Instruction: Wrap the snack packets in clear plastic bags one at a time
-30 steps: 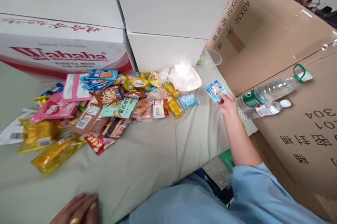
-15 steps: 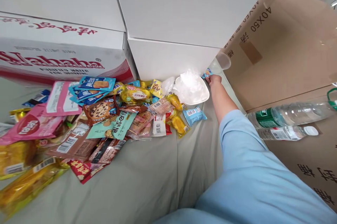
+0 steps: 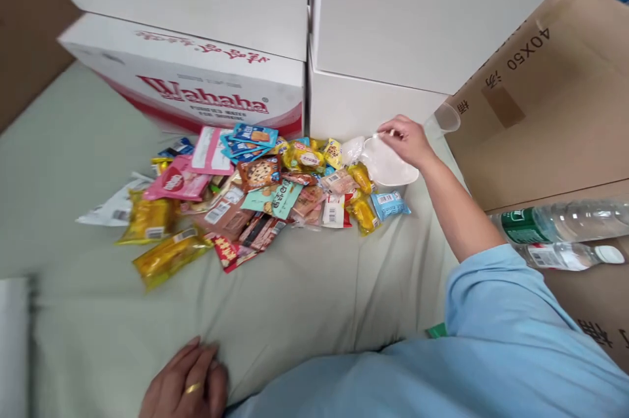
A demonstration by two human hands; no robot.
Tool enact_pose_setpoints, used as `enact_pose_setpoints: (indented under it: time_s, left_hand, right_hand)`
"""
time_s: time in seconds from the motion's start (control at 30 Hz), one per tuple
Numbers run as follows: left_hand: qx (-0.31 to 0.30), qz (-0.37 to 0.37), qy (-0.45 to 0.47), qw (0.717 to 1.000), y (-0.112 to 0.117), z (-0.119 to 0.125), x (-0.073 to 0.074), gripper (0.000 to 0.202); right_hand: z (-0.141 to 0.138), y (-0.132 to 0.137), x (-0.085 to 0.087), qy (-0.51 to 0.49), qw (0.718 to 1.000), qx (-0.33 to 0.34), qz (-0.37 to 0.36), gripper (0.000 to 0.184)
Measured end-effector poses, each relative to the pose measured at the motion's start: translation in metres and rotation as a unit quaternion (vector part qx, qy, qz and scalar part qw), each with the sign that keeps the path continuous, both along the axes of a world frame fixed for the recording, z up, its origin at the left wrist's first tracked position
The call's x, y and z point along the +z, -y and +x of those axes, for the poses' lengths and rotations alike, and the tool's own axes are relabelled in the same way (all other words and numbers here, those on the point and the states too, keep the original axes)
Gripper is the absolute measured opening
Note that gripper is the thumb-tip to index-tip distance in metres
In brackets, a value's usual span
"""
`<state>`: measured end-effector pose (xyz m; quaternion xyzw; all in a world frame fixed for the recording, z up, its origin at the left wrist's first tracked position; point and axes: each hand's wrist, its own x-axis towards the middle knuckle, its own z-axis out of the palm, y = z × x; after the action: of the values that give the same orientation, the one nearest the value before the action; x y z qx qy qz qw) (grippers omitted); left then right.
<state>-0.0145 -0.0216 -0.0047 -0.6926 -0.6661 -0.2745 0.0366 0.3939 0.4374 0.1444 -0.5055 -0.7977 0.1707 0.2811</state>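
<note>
My right hand point(image 3: 407, 139) is closed on the rim of a white plastic bowl point(image 3: 388, 168) at the right end of a heap of snack packets point(image 3: 265, 192) on a pale green cloth point(image 3: 304, 287). The blue packet it held earlier is out of sight. A small blue packet point(image 3: 390, 204) lies just below the bowl. My left hand point(image 3: 189, 385) rests flat on the cloth near the bottom edge, fingers loosely together, a ring on one finger, holding nothing.
White boxes point(image 3: 393, 18) and a red-and-white Wahaha carton point(image 3: 196, 84) stand behind the heap. A clear plastic cup point(image 3: 445, 120) sits by a brown cardboard box point(image 3: 540, 90). Two water bottles point(image 3: 565, 234) lie on another cardboard box at right.
My right hand carried the blue packet from near the bottles toward the clear cup, then came back without it and gripped the bowl's rim. The view swung left; my left hand is back in view.
</note>
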Motion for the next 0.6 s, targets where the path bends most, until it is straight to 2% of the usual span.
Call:
enact_pose_setpoints:
  time_s: [0.03,0.07,0.1,0.17,0.2,0.27,0.33,0.37,0.4,0.47,0.53,0.6]
  left_hand:
    - [-0.003,0.014,-0.023,1.0,-0.004,0.004,0.006,0.03]
    - [-0.009,0.021,-0.037,0.999,-0.007,0.007,0.01,0.029]
    - [-0.008,0.03,-0.042,0.999,-0.009,0.009,0.014,0.028]
    - [-0.013,0.034,-0.028,0.999,-0.009,0.009,0.017,0.023]
    - [-0.012,0.029,-0.004,0.999,-0.008,0.009,0.019,0.02]
    - [0.012,0.013,0.072,0.997,-0.004,0.011,0.024,0.016]
    - [0.054,-0.007,0.171,0.984,0.0,0.017,0.033,0.015]
    - [0.066,-0.018,0.223,0.972,0.0,0.023,0.04,0.014]
    - [0.061,-0.029,0.274,0.959,-0.001,0.03,0.047,0.012]
    - [-0.004,-0.048,0.374,0.926,-0.01,0.047,0.062,0.008]
    - [-0.053,-0.043,0.424,0.903,-0.025,0.066,0.074,0.011]
    - [-0.078,-0.053,0.446,0.89,-0.043,0.082,0.078,0.014]
  right_hand:
    - [-0.019,0.007,0.002,0.073,0.996,0.057,-0.011,0.025]
    - [-0.037,0.011,0.002,0.147,0.985,0.084,-0.021,0.03]
    - [-0.053,0.015,0.003,0.213,0.973,0.085,-0.028,0.03]
    - [-0.076,0.017,0.005,0.292,0.955,0.031,-0.035,0.017]
    - [-0.083,0.019,0.008,0.291,0.956,-0.003,-0.034,0.008]
    - [-0.089,0.029,0.016,0.198,0.979,-0.052,-0.023,0.006]
    - [-0.092,0.056,0.024,0.01,0.996,-0.076,-0.039,0.018]
    - [-0.094,0.076,0.024,-0.094,0.99,-0.079,-0.074,0.026]
    - [-0.097,0.101,0.022,-0.185,0.971,-0.078,-0.131,0.034]
    - [-0.106,0.16,0.007,-0.29,0.914,-0.054,-0.277,0.048]
    - [-0.118,0.222,-0.015,-0.31,0.878,-0.045,-0.362,0.056]
    - [-0.13,0.276,-0.036,-0.319,0.856,-0.046,-0.404,0.056]
